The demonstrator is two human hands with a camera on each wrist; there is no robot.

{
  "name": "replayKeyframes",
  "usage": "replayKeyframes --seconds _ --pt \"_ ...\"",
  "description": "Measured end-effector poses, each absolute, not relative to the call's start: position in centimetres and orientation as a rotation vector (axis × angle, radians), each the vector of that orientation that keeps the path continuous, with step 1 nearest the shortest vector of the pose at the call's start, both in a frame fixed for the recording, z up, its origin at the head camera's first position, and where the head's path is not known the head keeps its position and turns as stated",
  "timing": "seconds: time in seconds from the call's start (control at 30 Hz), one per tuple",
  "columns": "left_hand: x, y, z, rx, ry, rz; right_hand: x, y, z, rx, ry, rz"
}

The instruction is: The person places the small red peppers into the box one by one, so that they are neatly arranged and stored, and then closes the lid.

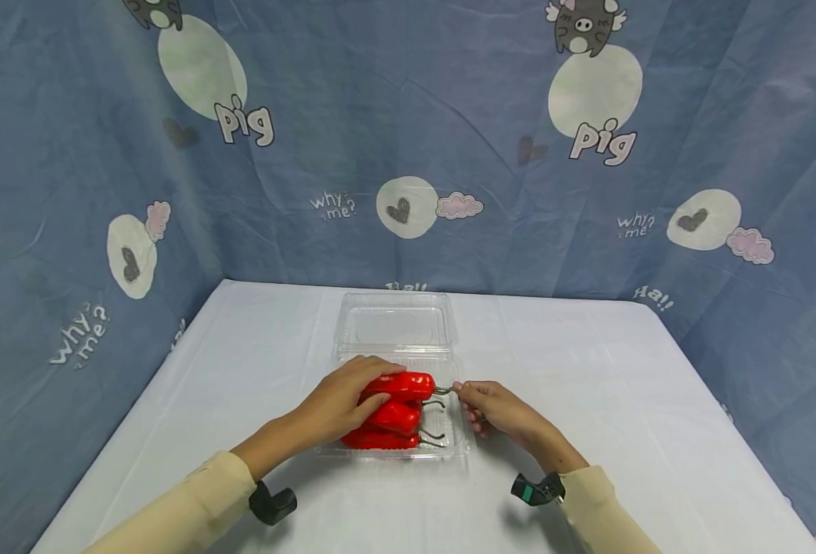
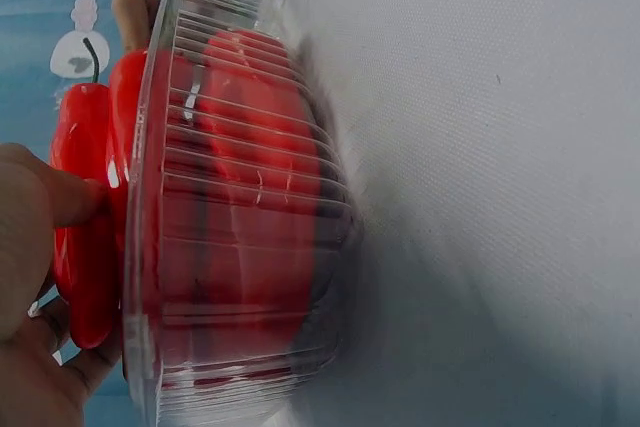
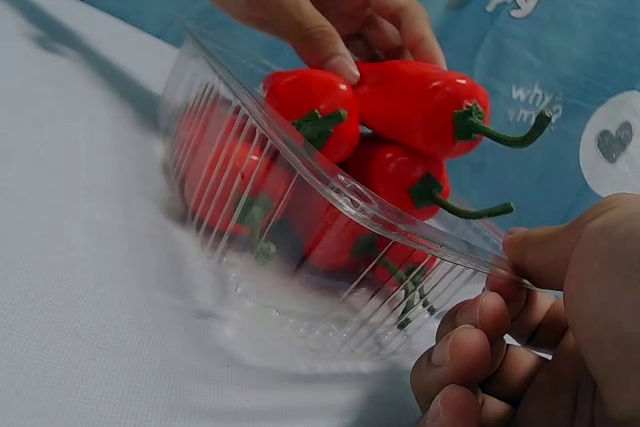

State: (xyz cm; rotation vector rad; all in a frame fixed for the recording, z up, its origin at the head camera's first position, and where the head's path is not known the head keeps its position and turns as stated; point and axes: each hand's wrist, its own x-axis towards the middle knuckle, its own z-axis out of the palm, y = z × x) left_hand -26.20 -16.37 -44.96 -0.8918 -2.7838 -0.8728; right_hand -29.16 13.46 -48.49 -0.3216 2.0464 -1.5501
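Note:
Several shiny red peppers with green stems fill the base of a clear plastic clamshell box (image 1: 458, 442). My left hand (image 1: 344, 398) reaches over the pile and grips the uppermost red pepper (image 1: 411, 383), fingers on its far side and thumb on its near side. That pepper (image 3: 425, 102) lies on top of others, its stem pointing right. In the right wrist view, my right hand (image 3: 540, 327) pinches the box's rim (image 3: 480, 259) between thumb and fingers. Through the ribbed wall (image 2: 250, 287) in the left wrist view, more peppers show, blurred by the plastic.
The box's clear lid (image 1: 394, 322) lies folded back behind the base. A white cloth covers the table (image 1: 560, 346). Blue printed fabric (image 1: 394, 115) hangs behind and along both sides. Each wrist wears a dark device, such as the right wrist camera (image 1: 538, 489).

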Motion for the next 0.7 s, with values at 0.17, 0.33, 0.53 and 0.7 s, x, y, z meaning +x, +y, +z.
replayKeyframes --seconds 0.17,0.33,0.53,0.7 --pt "-26.34 -16.17 -44.88 -0.891 -2.797 -0.853 -29.19 13.55 -48.53 -0.323 2.049 -1.548" --pt "-26.27 -16.24 -44.86 -0.886 -2.800 -0.852 -29.26 13.56 -48.57 -0.325 2.056 -1.541" --pt "-26.15 -16.38 -44.81 -0.868 -2.812 -0.850 -29.25 13.57 -48.44 -0.336 2.059 -1.542" --pt "-26.12 -16.54 -44.75 -0.861 -2.821 -0.873 -29.23 13.57 -48.53 -0.331 2.051 -1.546"
